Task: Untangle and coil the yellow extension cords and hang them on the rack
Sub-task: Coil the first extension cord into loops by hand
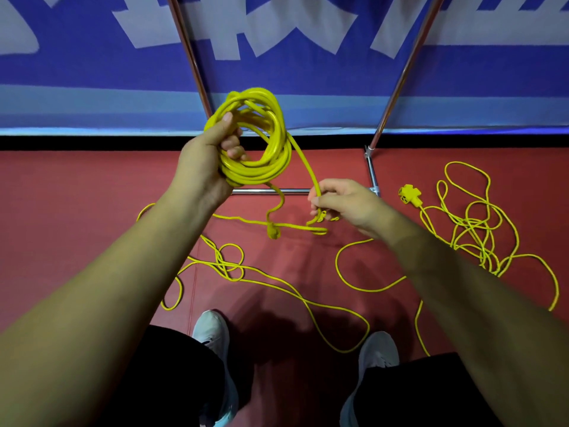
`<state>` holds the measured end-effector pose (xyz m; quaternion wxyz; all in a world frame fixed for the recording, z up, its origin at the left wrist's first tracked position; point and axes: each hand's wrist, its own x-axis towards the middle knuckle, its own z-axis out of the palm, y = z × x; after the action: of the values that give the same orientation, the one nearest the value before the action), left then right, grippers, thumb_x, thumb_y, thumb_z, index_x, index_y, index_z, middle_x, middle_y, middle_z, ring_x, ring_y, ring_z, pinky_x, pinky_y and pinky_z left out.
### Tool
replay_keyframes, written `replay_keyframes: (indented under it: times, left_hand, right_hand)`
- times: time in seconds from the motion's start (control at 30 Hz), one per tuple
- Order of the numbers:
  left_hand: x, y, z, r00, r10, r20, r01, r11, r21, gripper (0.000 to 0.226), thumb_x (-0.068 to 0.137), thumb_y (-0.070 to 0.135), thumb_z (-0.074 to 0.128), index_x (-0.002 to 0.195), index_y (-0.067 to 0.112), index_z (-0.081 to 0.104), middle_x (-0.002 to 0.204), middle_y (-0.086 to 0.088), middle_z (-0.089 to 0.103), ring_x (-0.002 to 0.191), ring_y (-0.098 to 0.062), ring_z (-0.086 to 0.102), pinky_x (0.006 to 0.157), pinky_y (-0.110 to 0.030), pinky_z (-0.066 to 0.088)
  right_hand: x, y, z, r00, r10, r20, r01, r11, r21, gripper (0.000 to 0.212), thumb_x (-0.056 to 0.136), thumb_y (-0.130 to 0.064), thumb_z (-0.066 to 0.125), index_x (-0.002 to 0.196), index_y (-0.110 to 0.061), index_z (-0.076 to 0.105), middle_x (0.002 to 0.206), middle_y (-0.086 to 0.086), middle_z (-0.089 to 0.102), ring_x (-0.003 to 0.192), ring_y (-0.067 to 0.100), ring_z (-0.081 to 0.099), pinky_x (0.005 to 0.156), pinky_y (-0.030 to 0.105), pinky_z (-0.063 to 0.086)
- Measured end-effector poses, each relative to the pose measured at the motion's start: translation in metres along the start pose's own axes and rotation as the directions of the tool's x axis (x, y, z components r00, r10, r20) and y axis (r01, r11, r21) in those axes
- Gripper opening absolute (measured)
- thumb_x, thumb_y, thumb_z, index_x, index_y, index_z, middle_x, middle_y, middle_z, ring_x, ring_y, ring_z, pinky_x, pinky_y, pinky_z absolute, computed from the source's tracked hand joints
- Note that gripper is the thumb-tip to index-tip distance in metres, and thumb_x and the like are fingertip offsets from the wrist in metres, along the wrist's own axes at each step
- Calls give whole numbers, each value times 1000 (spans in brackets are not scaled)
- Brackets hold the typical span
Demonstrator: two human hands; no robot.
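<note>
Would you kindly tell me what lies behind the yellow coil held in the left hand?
Behind the coil gripped by the left hand, a slanted rack pole runs down against the blue banner. Its lower stretch and foot are hidden by coil and hand.

No text can be read: the blue banner [292, 78] at the far side carries large white characters [147, 26], but the top edge cuts them off, leaving only lower strokes too partial to make out.
</note>
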<state>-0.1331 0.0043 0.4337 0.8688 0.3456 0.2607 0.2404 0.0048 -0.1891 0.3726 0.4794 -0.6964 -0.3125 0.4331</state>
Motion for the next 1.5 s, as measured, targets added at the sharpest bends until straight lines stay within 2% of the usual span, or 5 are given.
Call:
replay_keyframes:
  times: [0.43, 0.63, 0.87, 1.23, 1.5]
  left_hand:
    - [4, 9, -7, 999, -32, 36, 39, 974, -221, 28, 94, 6, 44, 66, 12, 48, 51, 6, 35, 48, -9, 44, 64, -25, 42]
    - [0, 14, -6, 999, -51, 9, 52, 960, -276, 23, 97, 14, 49, 74, 12, 54, 70, -1, 67, 95, -23, 72, 86, -33, 53]
    - [8, 11, -11, 997, -13, -82, -19, 927, -375, 10, 101, 14, 50, 93, 12, 56, 46, 7, 44, 51, -10, 59, 66, -23, 52]
    - [13, 12, -16, 995, 95, -31, -100, 941, -324, 29, 96, 2, 44, 69, 10, 50, 58, -1, 44, 61, -17, 53, 78, -28, 44]
    - [15, 19, -21, 982, 149, -117, -177, 942, -285, 25, 98, 1, 46, 76, 7, 57, 61, -3, 49, 63, -17, 54, 74, -29, 49]
  right_hand:
    - [-2, 13, -2, 997, 75, -1, -75, 997, 5, 17, 99, -17, 54, 86, -10, 62, 82, 9, 68, 80, 24, 67, 77, 32, 50]
    - [-2, 16, -16, 992, 47, 118, -61, 991, 121, 8, 86, -7, 60, 93, -5, 63, 98, 18, 72, 90, 23, 64, 93, 38, 44]
    - [-3, 27, -20, 986, 120, 112, -117, 993, -31, 32, 87, -10, 57, 115, -23, 66, 95, 7, 74, 92, 15, 61, 65, 27, 35]
    - [13, 51, 18, 856, 486, -179, -348, 796, 494, 7, 96, -11, 56, 99, -5, 55, 70, 11, 58, 46, 12, 54, 41, 23, 30]
    - [1, 55, 24, 900, 406, -159, -429, 890, -156, 25, 96, 1, 31, 97, -4, 56, 86, 23, 71, 35, 7, 48, 34, 19, 25]
